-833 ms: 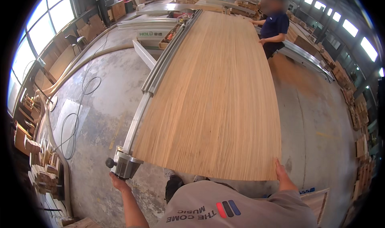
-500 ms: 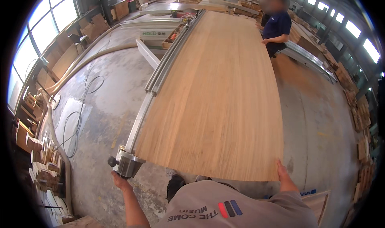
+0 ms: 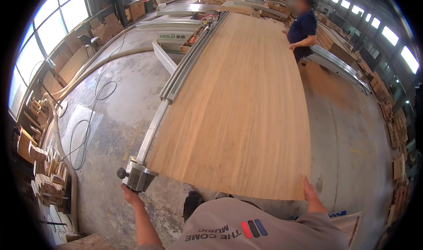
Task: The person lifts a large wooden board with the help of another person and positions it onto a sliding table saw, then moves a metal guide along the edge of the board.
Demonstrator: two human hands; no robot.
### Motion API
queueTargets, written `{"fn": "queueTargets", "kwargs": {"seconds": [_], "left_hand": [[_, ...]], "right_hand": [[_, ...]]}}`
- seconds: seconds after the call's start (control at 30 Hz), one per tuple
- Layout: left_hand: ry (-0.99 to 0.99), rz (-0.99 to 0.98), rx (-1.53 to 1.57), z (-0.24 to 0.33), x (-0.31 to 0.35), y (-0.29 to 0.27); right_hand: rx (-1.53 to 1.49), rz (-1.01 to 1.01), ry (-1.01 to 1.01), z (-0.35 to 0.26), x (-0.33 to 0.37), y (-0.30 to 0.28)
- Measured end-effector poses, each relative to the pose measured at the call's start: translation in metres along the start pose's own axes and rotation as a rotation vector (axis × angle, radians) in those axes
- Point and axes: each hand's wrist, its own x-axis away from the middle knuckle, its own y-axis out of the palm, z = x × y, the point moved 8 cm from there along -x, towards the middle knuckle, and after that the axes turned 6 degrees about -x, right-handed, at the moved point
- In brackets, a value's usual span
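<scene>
A long, wide wooden panel (image 3: 246, 100) lies flat on a sliding saw table and runs away from me. My left hand (image 3: 130, 193) grips the underside of the metal end block (image 3: 139, 177) of the table's sliding rail (image 3: 155, 126), beside a black knob. My right hand (image 3: 308, 189) presses on the panel's near right corner, fingers along its edge. At the far end another person (image 3: 302, 26) in a dark blue shirt stands by the panel's right edge.
Concrete floor lies on both sides. Black cables (image 3: 90, 122) and a pale hose (image 3: 94, 67) cross the floor at left. Stacks of wood offcuts (image 3: 42, 170) line the left wall under windows. More timber stacks (image 3: 398, 131) line the right side.
The panel and sliding rail have moved farther forward, away from me, with both my hands following. The person at the far end stays beside the panel.
</scene>
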Motion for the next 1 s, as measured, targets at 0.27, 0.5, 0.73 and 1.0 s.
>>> {"fn": "queueTargets", "kwargs": {"seconds": [0.27, 0.5, 0.73, 1.0], "left_hand": [[-0.02, 0.056, -0.191, 0.005, 0.029, -0.005], [-0.608, 0.172, -0.237, -0.142, 0.152, -0.018], [-0.872, -0.02, -0.421, -0.284, 0.283, -0.073], [-0.695, -0.277, -0.57, -0.276, 0.365, -0.07]], "right_hand": [[-0.132, -0.169, 0.041, 0.012, -0.01, 0.011], [-0.217, -0.299, 0.043, 0.027, -0.025, 0.003], [-0.08, -0.285, -0.004, 0.011, -0.032, 0.005], [-0.007, -0.333, 0.042, 0.039, -0.085, -0.007]]}}
